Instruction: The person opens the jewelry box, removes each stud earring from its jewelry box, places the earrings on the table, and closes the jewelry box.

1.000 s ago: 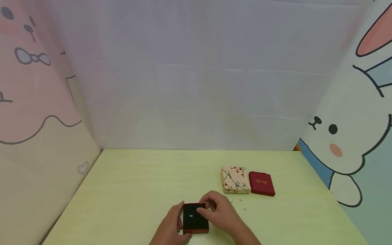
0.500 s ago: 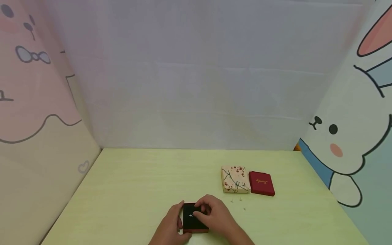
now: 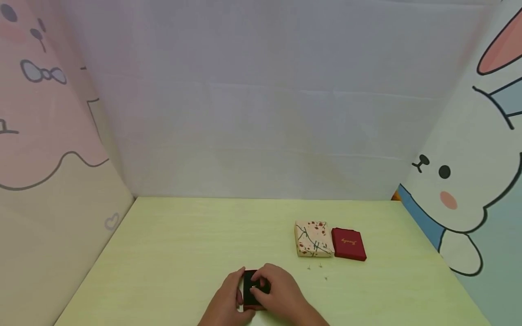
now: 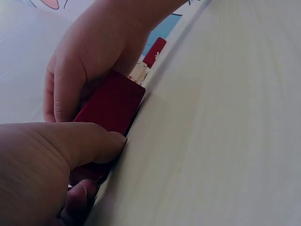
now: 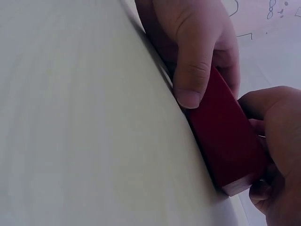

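Observation:
A small jewelry box base (image 5: 225, 127), with dark red sides and a black insert (image 3: 249, 295), sits on the table. My left hand (image 3: 228, 296) grips its left side, thumb (image 4: 106, 143) along the near wall. Over the insert is my right hand (image 3: 281, 290), fingers bent and the thumb and index tips right at a tiny silver star-shaped piece (image 3: 253, 286). I cannot tell whether they pinch it. The right hand covers the right part of the box. From the right wrist view, the star is hidden behind the box wall.
A cream floral box (image 3: 314, 239) and a flat red box lid (image 3: 348, 244) with gold lettering lie side by side, back right. Several tiny star-like pieces (image 3: 320, 266) lie just in front of them. A white backdrop (image 3: 261, 136) rises behind the table.
My right hand has moved left and slightly nearer across the black insert, from its far right corner to the star. The left hand and the box have stayed in place.

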Action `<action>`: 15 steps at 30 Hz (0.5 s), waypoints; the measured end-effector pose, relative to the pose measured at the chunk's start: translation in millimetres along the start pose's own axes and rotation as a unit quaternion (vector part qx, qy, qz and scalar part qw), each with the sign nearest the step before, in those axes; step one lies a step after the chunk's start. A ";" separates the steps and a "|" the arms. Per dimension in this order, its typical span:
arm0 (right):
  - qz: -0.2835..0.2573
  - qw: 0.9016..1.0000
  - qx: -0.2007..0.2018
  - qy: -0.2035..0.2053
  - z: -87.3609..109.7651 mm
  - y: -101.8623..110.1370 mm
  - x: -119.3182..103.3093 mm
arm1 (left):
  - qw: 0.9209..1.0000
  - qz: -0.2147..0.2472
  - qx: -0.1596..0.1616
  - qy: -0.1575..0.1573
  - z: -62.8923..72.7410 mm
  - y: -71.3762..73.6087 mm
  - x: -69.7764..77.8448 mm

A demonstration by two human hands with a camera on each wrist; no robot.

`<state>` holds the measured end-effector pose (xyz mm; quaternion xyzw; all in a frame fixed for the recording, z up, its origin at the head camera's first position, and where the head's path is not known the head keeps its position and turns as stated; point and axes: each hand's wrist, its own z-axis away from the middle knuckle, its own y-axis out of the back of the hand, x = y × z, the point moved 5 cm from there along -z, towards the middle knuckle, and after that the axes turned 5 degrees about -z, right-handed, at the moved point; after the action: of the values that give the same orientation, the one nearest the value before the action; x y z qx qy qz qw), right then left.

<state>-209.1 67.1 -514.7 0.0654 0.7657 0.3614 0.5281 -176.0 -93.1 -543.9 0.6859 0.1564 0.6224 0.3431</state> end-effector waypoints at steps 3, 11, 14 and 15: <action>0.003 1.000 -0.001 -0.002 -0.4 -1.1 -1.9 | 1.000 0.002 0.001 -0.002 0.1 1.0 -0.2; 0.026 1.000 0.007 0.006 -0.6 -5.6 -7.5 | 1.000 0.015 0.007 -0.010 0.9 2.3 -0.2; 0.031 0.999 0.015 0.010 -1.0 -7.5 -6.4 | 1.000 0.014 0.007 -0.009 0.7 1.7 -0.2; 0.035 0.999 0.017 0.011 -1.4 -8.2 -5.9 | 1.000 0.014 0.008 -0.008 0.5 1.5 -0.4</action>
<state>-205.4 57.6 -515.0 0.0968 0.7748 0.3672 0.5055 -175.9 -94.6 -543.2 0.6958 0.1486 0.6201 0.3304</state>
